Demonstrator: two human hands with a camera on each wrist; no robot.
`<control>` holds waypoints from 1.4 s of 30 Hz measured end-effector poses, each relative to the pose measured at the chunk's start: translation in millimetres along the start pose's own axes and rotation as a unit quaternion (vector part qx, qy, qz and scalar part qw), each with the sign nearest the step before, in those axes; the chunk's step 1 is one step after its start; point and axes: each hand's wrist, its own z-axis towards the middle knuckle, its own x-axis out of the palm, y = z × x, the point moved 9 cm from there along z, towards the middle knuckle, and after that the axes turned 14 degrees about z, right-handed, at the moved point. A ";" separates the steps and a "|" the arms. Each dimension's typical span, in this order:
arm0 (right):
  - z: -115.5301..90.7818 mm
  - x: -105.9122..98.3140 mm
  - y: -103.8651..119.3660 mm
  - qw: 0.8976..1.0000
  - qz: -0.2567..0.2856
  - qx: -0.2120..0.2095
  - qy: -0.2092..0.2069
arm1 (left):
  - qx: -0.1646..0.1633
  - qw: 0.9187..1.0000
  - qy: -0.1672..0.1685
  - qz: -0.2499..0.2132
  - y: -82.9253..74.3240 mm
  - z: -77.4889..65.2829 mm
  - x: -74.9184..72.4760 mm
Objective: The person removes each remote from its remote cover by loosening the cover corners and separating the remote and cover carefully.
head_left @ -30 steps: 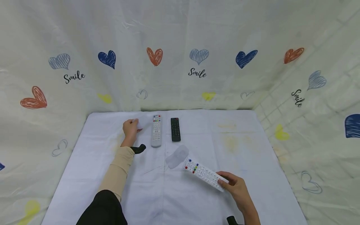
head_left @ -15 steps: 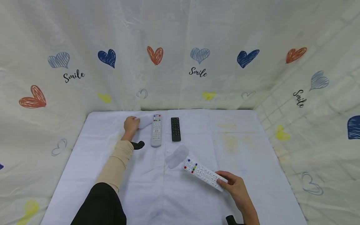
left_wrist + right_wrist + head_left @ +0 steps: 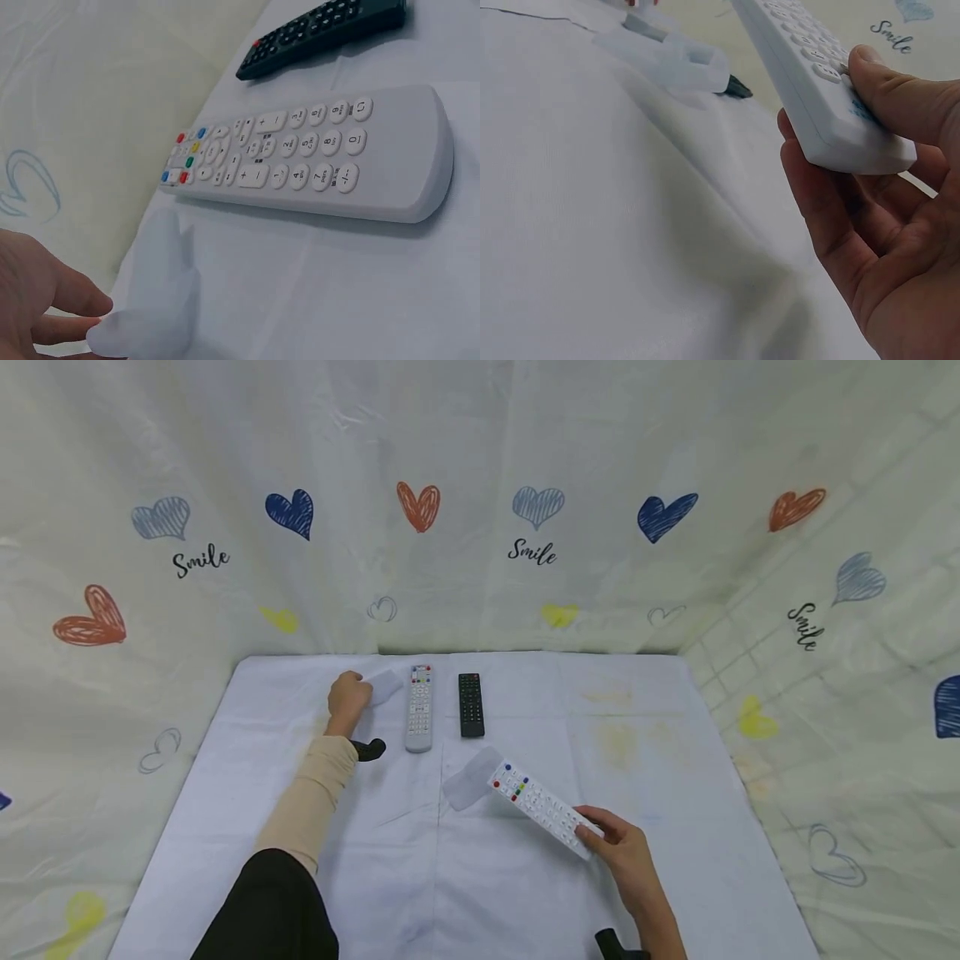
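My left hand [image 3: 348,697] pinches the end of a limp, translucent whitish sleeve [image 3: 385,687], perhaps a remote cover, at the far left of the table. In the left wrist view the sleeve [image 3: 161,292] hangs from the fingertips, beside a grey remote control [image 3: 300,157]. My right hand [image 3: 626,852] grips the lower end of a white remote control [image 3: 543,806], thumb over its button side and fingers beneath. This remote tilts up off the cloth in the right wrist view. Its far end reaches a second translucent sleeve [image 3: 468,781] lying flat on the table.
The grey remote [image 3: 418,710] and a black remote control [image 3: 470,706] lie side by side near the back edge. A wrinkled white cloth [image 3: 517,893] covers the table. A curtain printed with hearts [image 3: 465,568] hangs behind and at both sides.
The sleeve at my left hand has come into view, spread toward the grey remote, then drawn slightly back from it. My right hand has shifted slightly up and left with the white remote.
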 end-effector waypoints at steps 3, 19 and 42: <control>3.8 1.0 0.3 1.000 0.001 -0.001 -0.005 | 0.010 0.999 -0.035 -0.010 -5.4 -10.8 -5.6; 31.7 21.0 15.1 0.992 0.122 0.000 -0.021 | 0.114 0.976 -0.101 -0.155 -70.0 -110.8 4.1; 80.6 77.4 51.3 0.972 0.227 -0.060 -0.030 | 0.188 0.928 0.087 -0.308 -188.9 -160.3 93.2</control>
